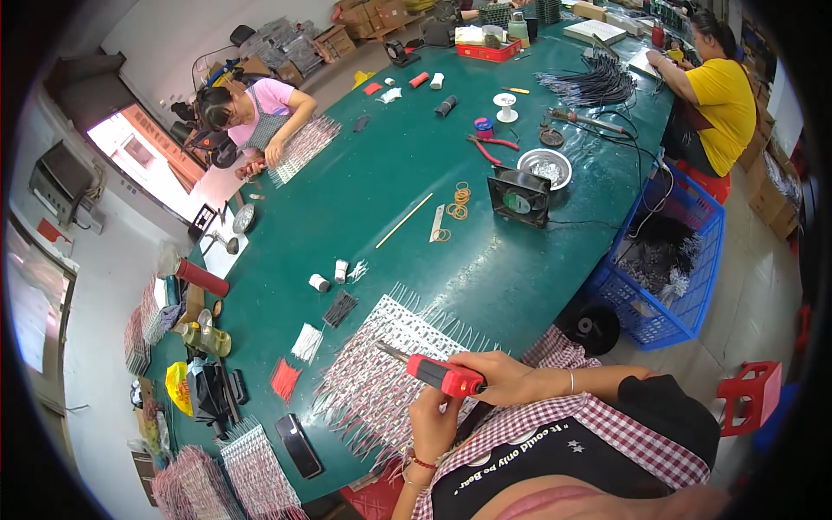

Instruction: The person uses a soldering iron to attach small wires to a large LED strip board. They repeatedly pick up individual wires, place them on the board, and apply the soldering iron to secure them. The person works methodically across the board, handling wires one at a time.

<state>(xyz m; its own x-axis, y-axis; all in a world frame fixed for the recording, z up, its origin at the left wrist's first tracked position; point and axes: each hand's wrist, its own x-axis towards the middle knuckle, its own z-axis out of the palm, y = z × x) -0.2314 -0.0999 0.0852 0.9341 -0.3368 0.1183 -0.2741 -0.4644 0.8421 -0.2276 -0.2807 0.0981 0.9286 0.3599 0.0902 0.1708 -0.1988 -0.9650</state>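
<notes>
My right hand (507, 377) is closed around the rear of a red and black handheld tool (444, 374) with a slim metal tip pointing left. Just below it, my left hand (432, 425) has its fingers bent against the tool's underside; whether they pinch anything is hidden. Under the tool's tip lies a white panel of small boards (390, 338), with thin red and white wires fringing its edges. Bundles of red wires (283, 380), white wires (307, 343) and dark wires (340, 308) rest left of the panel.
A phone (299, 445) and more wired panels (256, 459) lie at the near left. A black fan (520, 198), metal bowl (546, 167) and red pliers (490, 149) stand farther off. A blue crate (667, 299) is right of the green table (347, 208). Two people work across it.
</notes>
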